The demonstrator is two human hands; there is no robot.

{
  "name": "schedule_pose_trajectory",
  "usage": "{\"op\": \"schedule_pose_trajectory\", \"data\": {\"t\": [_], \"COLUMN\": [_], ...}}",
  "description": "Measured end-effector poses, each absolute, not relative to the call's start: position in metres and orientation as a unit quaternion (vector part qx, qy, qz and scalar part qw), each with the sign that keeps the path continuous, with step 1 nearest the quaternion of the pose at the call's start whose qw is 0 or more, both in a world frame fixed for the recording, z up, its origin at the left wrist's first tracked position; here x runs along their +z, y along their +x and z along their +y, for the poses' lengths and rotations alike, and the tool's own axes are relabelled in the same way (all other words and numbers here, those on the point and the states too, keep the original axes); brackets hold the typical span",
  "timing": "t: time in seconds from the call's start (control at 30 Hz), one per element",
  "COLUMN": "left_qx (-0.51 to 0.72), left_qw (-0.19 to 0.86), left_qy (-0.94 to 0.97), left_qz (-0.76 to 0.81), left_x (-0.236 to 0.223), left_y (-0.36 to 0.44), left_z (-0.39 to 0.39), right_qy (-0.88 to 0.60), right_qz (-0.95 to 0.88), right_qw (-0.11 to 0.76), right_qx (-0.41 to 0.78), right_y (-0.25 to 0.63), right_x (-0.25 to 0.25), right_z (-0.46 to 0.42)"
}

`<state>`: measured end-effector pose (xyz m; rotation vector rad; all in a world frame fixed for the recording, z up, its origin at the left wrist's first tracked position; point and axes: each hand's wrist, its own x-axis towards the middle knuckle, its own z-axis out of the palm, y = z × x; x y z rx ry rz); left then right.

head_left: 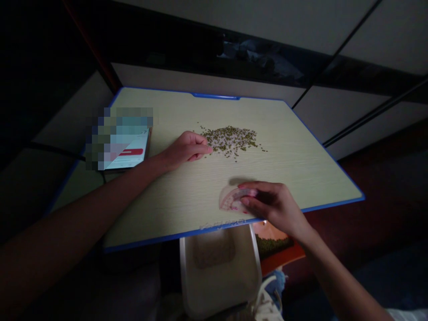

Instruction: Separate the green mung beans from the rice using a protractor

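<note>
Right hand [281, 204] pinches a protractor [227, 203] near the surface [160, 203] front edge; seeds [232, 139] lie beyond, beside the closed left hand [187, 149].

The right hand [280, 204] holds a clear protractor [228, 200].

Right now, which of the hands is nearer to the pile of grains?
The left hand: it is at the left end of the pile of grains. The right hand, holding a protractor, is farther off, lower right in the picture.
</note>
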<state>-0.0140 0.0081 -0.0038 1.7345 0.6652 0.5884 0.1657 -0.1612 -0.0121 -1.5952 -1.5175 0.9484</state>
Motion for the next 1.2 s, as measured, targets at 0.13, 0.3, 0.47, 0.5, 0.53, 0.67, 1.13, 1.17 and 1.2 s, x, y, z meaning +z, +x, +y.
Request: {"op": "schedule_pose_trajectory", "data": {"t": [0.13, 0.3, 0.47, 0.5, 0.53, 0.67, 1.13, 1.17, 1.2], "left_qx": [0.246, 0.251, 0.248, 0.248, 0.250, 0.254, 0.254, 0.254, 0.253], "left_qw": [0.562, 0.572, 0.580, 0.580, 0.580, 0.580, 0.582, 0.583, 0.583], "left_qy": [0.737, 0.726, 0.722, 0.722, 0.721, 0.721, 0.720, 0.719, 0.719], "left_qz": [0.285, 0.287, 0.285, 0.285, 0.285, 0.281, 0.281, 0.281, 0.282], "left_x": [-0.002, 0.000, 0.000, 0.000, 0.000, 0.000, 0.001, 0.001, 0.001], "left_y": [-0.014, -0.012, -0.011, -0.011, -0.011, -0.011, -0.011, -0.011, -0.011], "left_z": [0.007, 0.004, 0.004, 0.004, 0.004, 0.005, 0.003, 0.003, 0.003], "right_qy": [-0.549, -0.475, -0.458, -0.461, -0.464, -0.464, -0.502, -0.521, -0.540], "right_qz": [-0.662, -0.735, -0.767, -0.768, -0.767, -0.765, -0.654, -0.642, -0.632], "right_qw": [0.344, 0.321, 0.293, 0.290, 0.290, 0.301, 0.374, 0.378, 0.382], "right_qx": [0.378, 0.362, 0.340, 0.337, 0.336, 0.330, 0.425, 0.416, 0.405], "right_y": [0.151, 0.135, 0.130, 0.130, 0.130, 0.130, 0.150, 0.156, 0.163], "right_x": [-0.009, -0.005, -0.005, -0.005, -0.006, -0.007, -0.004, -0.004, -0.005], "right_z": [-0.142, -0.130, -0.132, -0.133, -0.133, -0.134, -0.139, -0.139, -0.139]}}
